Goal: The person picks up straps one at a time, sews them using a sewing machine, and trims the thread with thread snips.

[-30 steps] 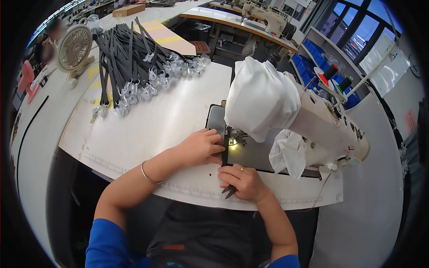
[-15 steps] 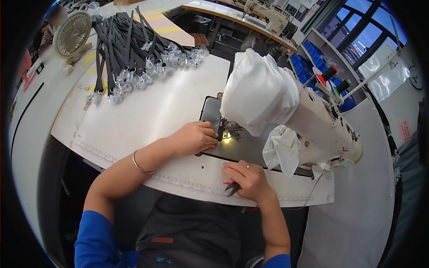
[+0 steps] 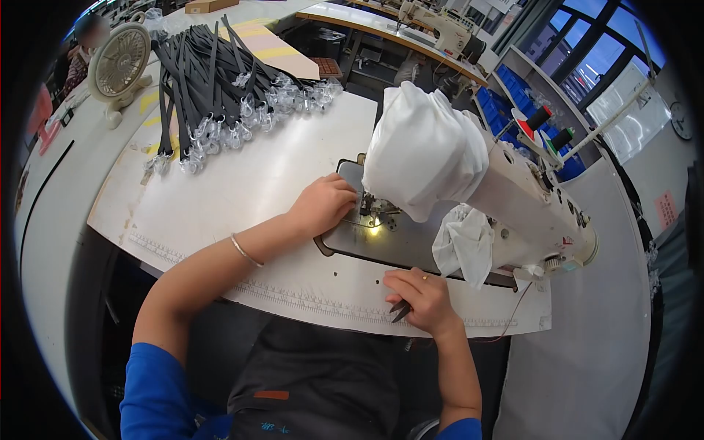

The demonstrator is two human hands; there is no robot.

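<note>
My left hand [image 3: 323, 207] rests at the left end of the sewing machine's metal bed [image 3: 367, 246], just left of the presser foot [image 3: 369, 205]. Its fingers are curled together, and whatever they hold is hidden. Near the table's front edge, my right hand [image 3: 427, 299] is closed around dark thread snips [image 3: 400, 311], their pointed blades showing below the fingers. A lit lamp brightens the bed by the needle. White cloth [image 3: 425, 147] covers the head of the sewing machine [image 3: 524, 191]. Small dark scraps [image 3: 336, 274] lie on the white tabletop [image 3: 242, 198].
A pile of black straps [image 3: 209, 81] with clear-wrapped ends lies at the back left, beside a fan [image 3: 119, 62]. A second white cloth [image 3: 464, 246] hangs on the machine. Thread spools [image 3: 539, 119] stand at right. Another person [image 3: 77, 59] is at far left.
My left hand has moved back along the bed, away from me. My right hand has shifted slightly right with the snips. A second dark scrap now shows beside the right fingers.
</note>
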